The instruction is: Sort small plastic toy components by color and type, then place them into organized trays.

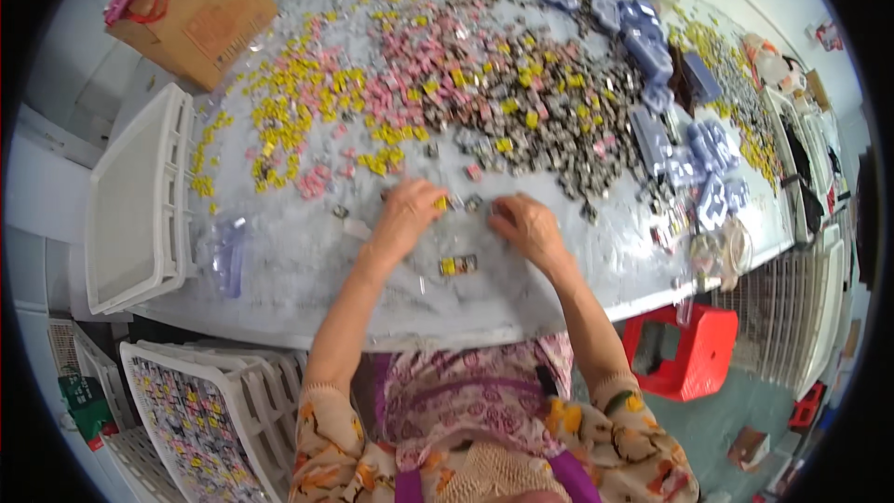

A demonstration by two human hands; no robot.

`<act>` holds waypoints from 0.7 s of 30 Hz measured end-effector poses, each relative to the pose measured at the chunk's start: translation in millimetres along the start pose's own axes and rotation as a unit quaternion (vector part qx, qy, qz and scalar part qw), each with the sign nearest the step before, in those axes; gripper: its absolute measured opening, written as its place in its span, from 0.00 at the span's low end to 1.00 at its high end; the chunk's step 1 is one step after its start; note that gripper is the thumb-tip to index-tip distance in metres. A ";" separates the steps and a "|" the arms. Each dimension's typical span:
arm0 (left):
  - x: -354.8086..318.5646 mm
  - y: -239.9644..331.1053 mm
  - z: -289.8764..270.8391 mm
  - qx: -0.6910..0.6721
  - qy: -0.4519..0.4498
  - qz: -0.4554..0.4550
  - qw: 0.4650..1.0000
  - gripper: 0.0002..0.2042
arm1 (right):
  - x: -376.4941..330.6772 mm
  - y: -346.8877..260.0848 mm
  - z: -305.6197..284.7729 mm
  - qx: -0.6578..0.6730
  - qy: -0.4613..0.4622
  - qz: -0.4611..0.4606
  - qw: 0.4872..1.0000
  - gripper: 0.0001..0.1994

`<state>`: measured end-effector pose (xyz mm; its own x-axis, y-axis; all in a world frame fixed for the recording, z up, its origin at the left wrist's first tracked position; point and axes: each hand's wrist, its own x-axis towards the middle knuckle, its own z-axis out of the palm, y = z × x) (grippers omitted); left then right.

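Hands first: your left hand (407, 214) lies palm down on the pale table (307, 270), fingers curled toward twelve o'clock, their tips touching a small yellow piece (440, 203) at about two o'clock from the knuckles; whether they pinch it or only rest on it cannot be told. Your right hand (527, 226) sits just to the three o'clock side of the left, also palm down, fingers bent over a few small dark pieces (475, 203) that lie between the two hands; its grip cannot be made out either. At six o'clock from that gap, near your wrists, a little yellow-and-dark pair of pieces (457, 265) lies alone on the tabletop. Toward twelve o'clock spreads a wide heap of small pieces (438, 84), yellow at ten, pink in the middle, dark at one to two o'clock. Lilac plastic trays (694, 154) lie scattered at two o'clock from your right hand. At nine o'clock a white crate (135, 205) stands on its side against the table edge, and at seven o'clock another white crate (200, 410) holds sorted pieces. A brown paper bag (200, 9) stands at eleven o'clock, and a red stool (694, 354) at four o'clock, below the table.
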<state>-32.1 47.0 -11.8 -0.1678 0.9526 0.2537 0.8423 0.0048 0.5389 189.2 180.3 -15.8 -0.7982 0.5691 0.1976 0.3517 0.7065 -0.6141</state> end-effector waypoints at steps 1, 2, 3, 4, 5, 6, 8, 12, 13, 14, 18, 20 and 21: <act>-4.9 0.3 -0.4 -0.016 0.006 -0.002 1.000 0.17 | 0.8 -3.6 -0.4 -0.006 -0.009 0.001 1.000 0.15; -3.2 -2.2 -2.9 -0.017 0.000 -0.004 1.000 0.17 | 3.0 -4.9 1.2 -0.002 -0.012 0.005 1.000 0.15; -2.2 -2.5 -6.6 -0.037 0.004 -0.003 0.999 0.18 | 3.2 -6.5 2.5 0.011 -0.017 0.007 1.000 0.15; -3.7 -3.1 -9.6 -0.057 0.009 -0.001 0.998 0.19 | 3.4 -8.8 2.8 0.024 -0.022 0.007 0.999 0.15; -6.5 -6.7 -12.3 -0.056 0.005 -0.001 0.998 0.19 | 5.5 -12.7 -2.1 0.023 -0.050 0.018 0.998 0.17; -11.1 -12.5 -17.5 -0.058 -0.014 -0.052 0.997 0.20 | 6.1 -11.5 -1.8 0.026 -0.049 0.020 0.998 0.17; -20.6 -24.7 -31.6 -0.059 -0.035 -0.102 0.992 0.21 | 4.9 -10.1 -1.9 0.055 -0.071 0.012 0.996 0.18; -17.9 -17.3 -43.3 0.146 0.067 -0.045 0.986 0.20 | 4.6 -9.3 5.2 0.059 -0.081 0.022 0.995 0.19; -12.9 -7.6 -38.8 0.146 0.087 -0.059 0.984 0.19 | 4.3 -10.9 7.3 0.074 -0.080 0.023 0.994 0.19; -7.9 0.7 -32.1 0.147 0.087 -0.059 0.984 0.19 | 5.2 -12.2 8.0 0.089 -0.078 0.021 0.993 0.18; 10.1 24.5 -1.5 0.022 0.019 -0.021 0.999 0.18 | 4.0 -12.6 4.5 0.114 -0.079 0.023 0.990 0.18; 10.7 22.4 7.4 0.021 0.015 -0.020 0.999 0.18 | 7.5 -15.4 -4.5 0.115 -0.033 0.086 0.989 0.17; 11.2 20.6 10.9 0.005 0.002 -0.035 0.999 0.18 | 10.8 -15.3 -3.3 0.115 -0.033 0.086 0.989 0.17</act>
<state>-11.1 61.1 -6.6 -0.2282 0.9489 0.2182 0.8334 0.0745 0.5476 176.8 177.0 -1.7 -0.7692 0.6383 0.0295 0.3706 0.4832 -0.7932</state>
